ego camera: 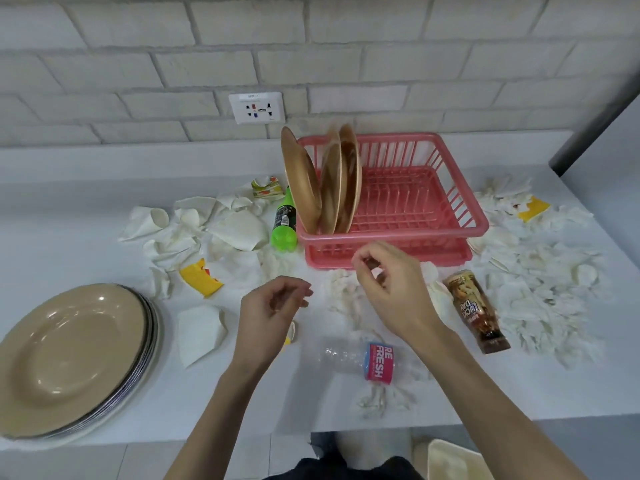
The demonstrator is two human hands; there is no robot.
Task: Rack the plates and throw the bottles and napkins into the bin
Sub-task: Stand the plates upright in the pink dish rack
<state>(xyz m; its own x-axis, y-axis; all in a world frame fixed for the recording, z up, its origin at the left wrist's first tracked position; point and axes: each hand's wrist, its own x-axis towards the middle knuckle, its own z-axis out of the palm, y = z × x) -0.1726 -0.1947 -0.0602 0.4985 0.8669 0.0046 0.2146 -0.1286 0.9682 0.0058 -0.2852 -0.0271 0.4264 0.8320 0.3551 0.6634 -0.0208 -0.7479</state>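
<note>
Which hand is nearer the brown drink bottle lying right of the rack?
Right. The right hand hangs just left of the brown bottle, in front of the pink rack; the left hand is farther left, beyond the right one.

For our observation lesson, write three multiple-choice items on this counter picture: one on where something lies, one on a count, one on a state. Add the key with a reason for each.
1. Where is the green plastic bottle?
A. inside the pink plastic dish rack
B. just left of the rack
C. on the floor

2. How many bottles lie on the white counter?
A. one
B. three
C. five

3. How are the brown round plates in the rack placed?
A. lying flat
B. standing on edge
C. upside down in a pile

Key:
1 B, it lies on the counter beside the rack's left wall.
2 B, the green one, a clear plastic bottle with a pink label and a brown bottle.
3 B, they lean upright in the rack's left end.
</note>
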